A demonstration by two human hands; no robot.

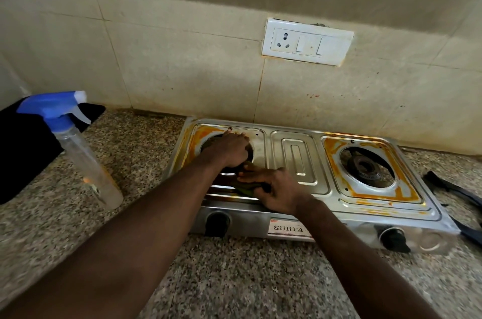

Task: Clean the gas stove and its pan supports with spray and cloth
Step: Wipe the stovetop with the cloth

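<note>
I'm working the wiping step on the left half of the gas stove (294,159); my right hand (276,192) is pressing the green cloth (246,187) onto the front ledge just below the left burner well, fingers (257,175) lying close together across the top of it and the thumb seeming to tuck round its edge, so I'm reading that as a pinch on the cloth. My left hand (230,149) is sitting over the left burner opening, fingers curled downward; whether they are gripping the burner head or only bracing there, I cannot tell, because the back of the hand is hiding it.

The spray bottle (78,146) is standing on the worktop (234,266), well apart to the left and untouched; what I take for a pan support (448,187) is lying off the stove on the right.

Orange residue (403,194) is ringing the right burner (370,164) thickly, and some is showing along the far left rim, so I'm judging the job well short of halfway. The next move is calling for firm strokes round the left well, then a reach for the spray before crossing to the right side.
</note>
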